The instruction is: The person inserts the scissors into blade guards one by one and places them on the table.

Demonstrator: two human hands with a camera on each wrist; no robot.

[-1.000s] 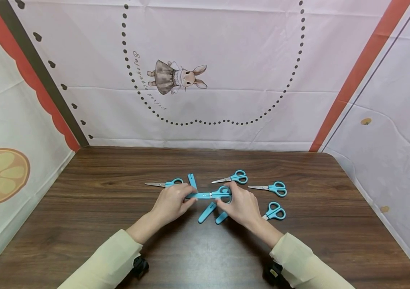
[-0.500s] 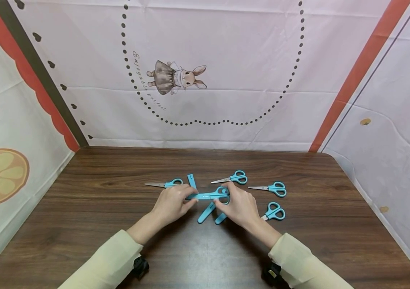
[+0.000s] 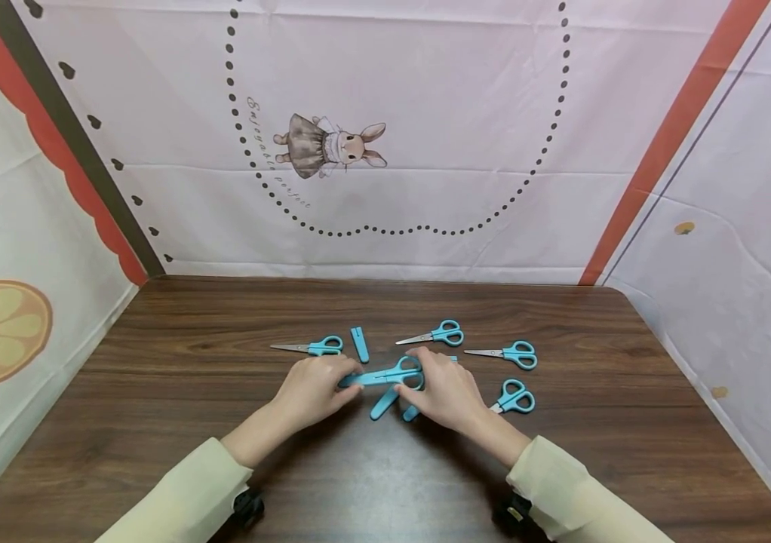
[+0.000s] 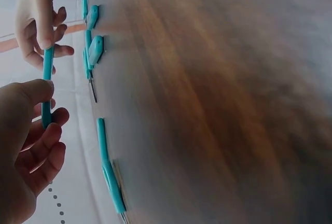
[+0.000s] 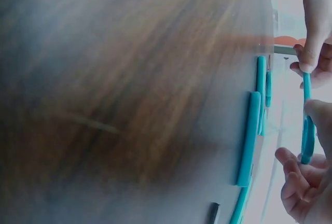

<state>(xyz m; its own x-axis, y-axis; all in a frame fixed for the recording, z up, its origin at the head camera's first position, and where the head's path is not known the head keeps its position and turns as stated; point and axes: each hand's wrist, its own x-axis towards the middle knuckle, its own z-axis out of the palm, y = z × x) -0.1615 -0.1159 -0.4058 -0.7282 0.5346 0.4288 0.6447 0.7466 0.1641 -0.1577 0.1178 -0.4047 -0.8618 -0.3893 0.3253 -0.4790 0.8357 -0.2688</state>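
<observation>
Blue-handled scissors (image 3: pixel 407 369) are held level above the table between both hands, their blades inside a matching blue blade cover (image 3: pixel 370 378). My left hand (image 3: pixel 314 386) pinches the tip end of the cover between thumb and fingers. At the other end, my right hand (image 3: pixel 448 385) grips the finger loops. In the left wrist view the covered scissors (image 4: pixel 47 63) show edge-on, higher than the things on the table. Two loose blue covers lie close below: one cover (image 3: pixel 382 405) in front of the scissors, another cover (image 3: pixel 410 413) partly hidden by the right hand.
Uncovered scissors (image 3: pixel 326 346) lie behind the left hand, beside a loose cover (image 3: pixel 360 345). More bare scissors lie at the back (image 3: pixel 448 332), at the right (image 3: pixel 520 354) and nearer the front (image 3: pixel 514 397). A blue end piece (image 3: pixel 453 358) shows behind the right hand. Printed cloth (image 3: pixel 460 136) borders the wooden table (image 3: pixel 188 377).
The metal strip visible between cover and handles one second ago has vanished as the two came together. Both hands have shifted slightly left and nearer with the scissors, uncovering the loose cover behind.
</observation>
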